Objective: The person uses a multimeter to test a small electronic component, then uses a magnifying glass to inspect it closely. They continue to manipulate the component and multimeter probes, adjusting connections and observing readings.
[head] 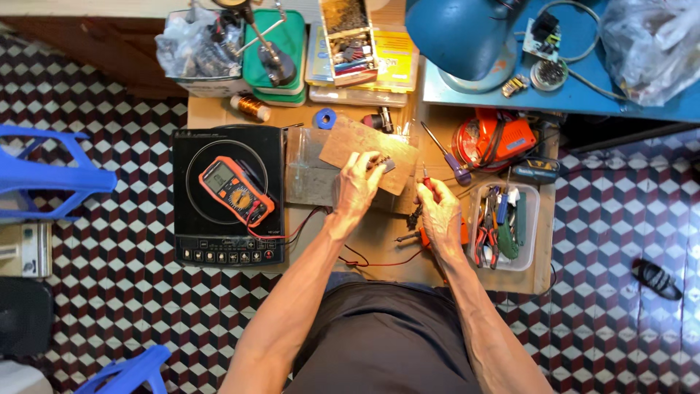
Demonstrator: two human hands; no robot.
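Your left hand pinches a small component over the brown board, while your right hand, just right, grips a red-handled tool pointing up-left toward it.

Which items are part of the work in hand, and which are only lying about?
In use: left hand holding a small component over the wooden board; right hand gripping a red-handled tool.

Lying about: multimeter, induction cooker, purple screwdriver, tool tub, blue lamp.

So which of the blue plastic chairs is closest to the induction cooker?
The upper blue chair at the left edge, level with the induction cooker. The other blue chair sits lower, at the bottom edge.
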